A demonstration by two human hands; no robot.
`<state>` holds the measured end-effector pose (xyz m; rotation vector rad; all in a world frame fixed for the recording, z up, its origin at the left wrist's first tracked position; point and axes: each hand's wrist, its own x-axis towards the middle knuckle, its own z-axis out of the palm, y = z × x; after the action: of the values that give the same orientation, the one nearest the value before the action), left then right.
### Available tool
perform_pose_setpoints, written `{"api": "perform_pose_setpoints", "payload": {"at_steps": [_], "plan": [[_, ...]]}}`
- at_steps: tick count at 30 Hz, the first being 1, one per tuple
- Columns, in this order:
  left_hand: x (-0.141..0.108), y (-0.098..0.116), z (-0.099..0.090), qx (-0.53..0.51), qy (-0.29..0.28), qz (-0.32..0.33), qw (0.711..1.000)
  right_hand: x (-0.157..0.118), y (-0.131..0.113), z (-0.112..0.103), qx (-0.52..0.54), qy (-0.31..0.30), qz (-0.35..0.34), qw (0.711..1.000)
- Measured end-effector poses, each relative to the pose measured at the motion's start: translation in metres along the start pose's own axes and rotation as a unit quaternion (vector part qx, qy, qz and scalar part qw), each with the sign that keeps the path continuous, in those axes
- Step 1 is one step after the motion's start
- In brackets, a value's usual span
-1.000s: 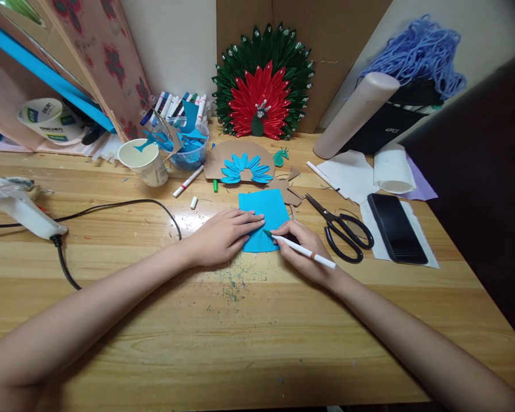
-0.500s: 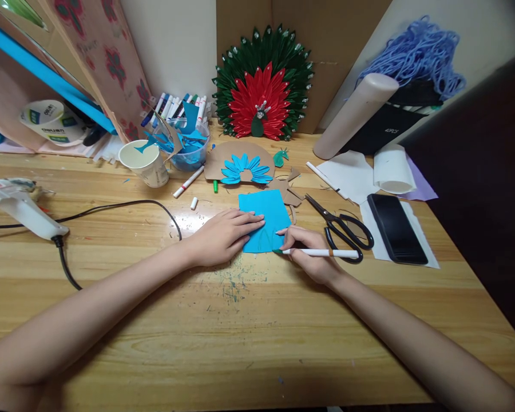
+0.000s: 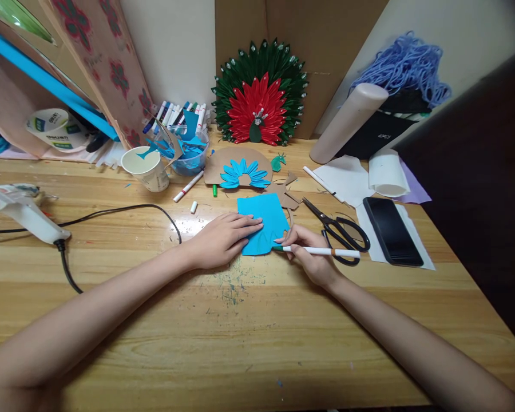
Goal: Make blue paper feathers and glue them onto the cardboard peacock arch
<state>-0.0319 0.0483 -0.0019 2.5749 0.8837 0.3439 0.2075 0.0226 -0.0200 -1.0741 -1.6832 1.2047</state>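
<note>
Right hand (image 3: 309, 260): clamped low on marker (image 3: 321, 251), apparently for control; tip at near right part of blue paper (image 3: 260, 210). Left hand (image 3: 221, 240): fingers flat on paper's left side, clamped on nothing, presumably preventing slip. Paper flat on table (image 3: 189, 332). Scissors (image 3: 337, 228) right of paper, likely parked within reach. Beyond paper: cardboard (image 3: 214, 164) bearing blue petals (image 3: 230, 178); farther, peacock (image 3: 257, 109), upright.

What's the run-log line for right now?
left hand: resting on blue sheet | right hand: gripping white marker | scissors: right of sheet
</note>
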Motion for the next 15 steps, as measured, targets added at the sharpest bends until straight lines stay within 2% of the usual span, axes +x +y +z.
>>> {"api": "perform_pose_setpoints", "payload": {"at_steps": [7,13,15], "plan": [[-0.001,-0.001,0.000,-0.002,-0.004,-0.004,1.000,-0.001,0.002,-0.001,0.052,0.029,-0.039,0.997],[0.000,0.000,0.000,0.003,-0.010,-0.013,1.000,0.002,-0.005,0.001,-0.073,-0.004,0.005,0.997],[0.000,0.000,0.000,0.004,-0.013,-0.016,1.000,0.002,-0.008,0.002,-0.106,-0.015,-0.003,0.994]]}}
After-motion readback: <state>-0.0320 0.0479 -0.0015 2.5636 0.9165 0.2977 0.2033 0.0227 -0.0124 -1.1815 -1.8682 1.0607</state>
